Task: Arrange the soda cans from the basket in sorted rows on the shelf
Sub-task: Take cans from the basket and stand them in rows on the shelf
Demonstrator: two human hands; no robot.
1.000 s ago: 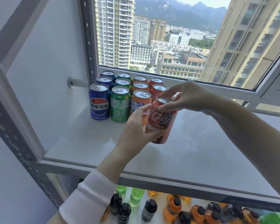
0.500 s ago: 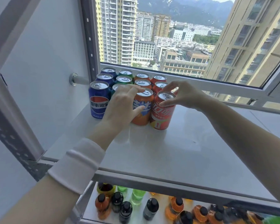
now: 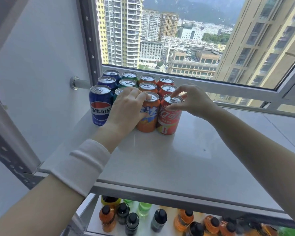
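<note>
The red aluminium soda can (image 3: 169, 121) stood upright at the front of the sorted block of cans (image 3: 147, 86) toward 11 o'clock on the white metal shelf (image 3: 160, 159), touching the orange aluminium soda can (image 3: 147, 120) at its 9 o'clock. The right hand (image 3: 194, 101) pinched the red can's top rim between thumb and fingertips. The left hand (image 3: 126, 108), apart from it, curled over the orange can's lid, thumb on its label.

A wide window (image 3: 194, 40), bright with daylight and high-rise towers (image 3: 123, 31), adjoins a plain white wall (image 3: 41, 65).

Front green can (image 3: 119, 90) (behind left hand (image 3: 126, 109))
</note>
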